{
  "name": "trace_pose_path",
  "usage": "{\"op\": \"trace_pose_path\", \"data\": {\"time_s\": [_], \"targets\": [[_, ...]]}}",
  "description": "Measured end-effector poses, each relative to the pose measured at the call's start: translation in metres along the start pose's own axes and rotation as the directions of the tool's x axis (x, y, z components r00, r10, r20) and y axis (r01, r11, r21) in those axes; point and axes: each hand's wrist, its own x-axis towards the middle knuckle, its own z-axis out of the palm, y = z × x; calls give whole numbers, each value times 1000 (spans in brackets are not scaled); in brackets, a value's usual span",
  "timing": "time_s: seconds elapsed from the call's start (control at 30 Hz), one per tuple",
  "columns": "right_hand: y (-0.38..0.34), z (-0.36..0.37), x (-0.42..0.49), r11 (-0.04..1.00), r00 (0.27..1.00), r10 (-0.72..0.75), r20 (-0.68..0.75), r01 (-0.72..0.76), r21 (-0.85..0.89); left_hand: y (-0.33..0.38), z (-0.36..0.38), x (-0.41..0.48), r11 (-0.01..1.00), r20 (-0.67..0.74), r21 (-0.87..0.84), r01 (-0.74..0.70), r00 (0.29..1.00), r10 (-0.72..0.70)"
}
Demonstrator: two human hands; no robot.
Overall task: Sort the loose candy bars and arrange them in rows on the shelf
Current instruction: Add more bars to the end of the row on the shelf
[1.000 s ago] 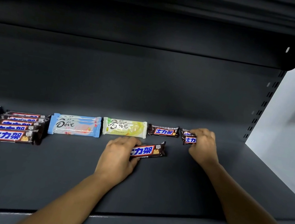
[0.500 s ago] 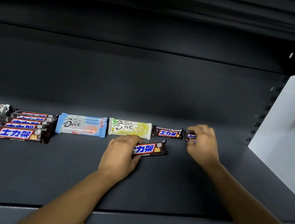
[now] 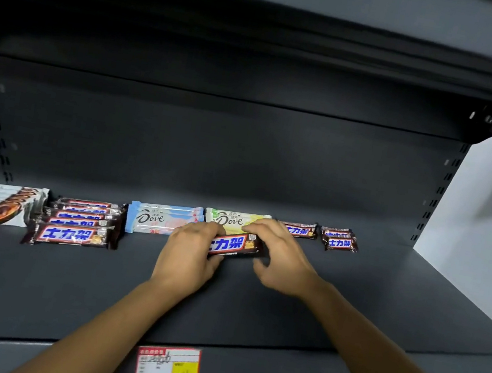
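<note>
Now that right grip (image 3: 284,258) has joined left grip (image 3: 188,251), both clamped on brown bar (image 3: 235,243)

left hand (image 3: 191,252), right hand (image 3: 282,261) close together, fingers (image 3: 203,232) curled, arms outstretched

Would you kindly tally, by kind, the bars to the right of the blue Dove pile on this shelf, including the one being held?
yellow-green Dove bar: 1
small Snickers bars: 3
full-size Snickers bar, held in the left hand and the right hand: 1
Total: 5
</note>
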Motion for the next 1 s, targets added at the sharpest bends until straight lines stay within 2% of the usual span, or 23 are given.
{"op": "trace_pose_path", "data": {"time_s": [0.1, 0.27, 0.57, 1.0], "targets": [[-28, 14, 9, 1000, 1000, 5, 24, -5, 5, -22, -19, -8, 1000, 4, 14, -10, 1000, 10], [-74, 41, 25, 1000, 998, -15, -57, 17, 24, -59, -52, -26, 999, 2, 49, 4, 1000, -4], [-150, 82, 51, 998, 1000, 3, -15, -4, -56, -125, -105, -60, 985, 22, 153, 82, 996, -87], [-206, 133, 80, 988, 994, 110, 5, -109, -111, -188, -137, -74, 959, 88, 251, 135, 983, -162]]}}
